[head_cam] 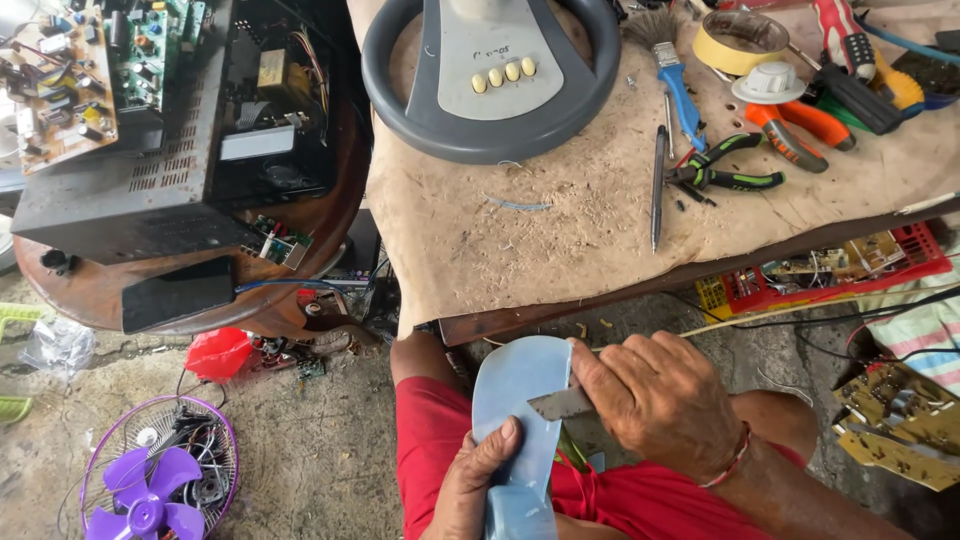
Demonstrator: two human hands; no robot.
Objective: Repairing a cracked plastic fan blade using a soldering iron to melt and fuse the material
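A pale blue plastic fan blade (512, 385) rests over my lap, above red shorts. My left hand (472, 482) grips its lower part, thumb pressed on the blade's face. My right hand (655, 400) is closed on a knife whose flat metal blade (560, 403) lies across the plastic's right edge. Both hands sit just below the front edge of the workbench (480, 270).
On the bench lie a grey round fan base (490, 75), a pen (658, 185), green-handled pliers (725, 165), a blue brush, yellow tape and orange-handled tools. An opened electronics chassis (150, 120) sits on a round table at left. A purple fan guard (150, 480) lies on the floor.
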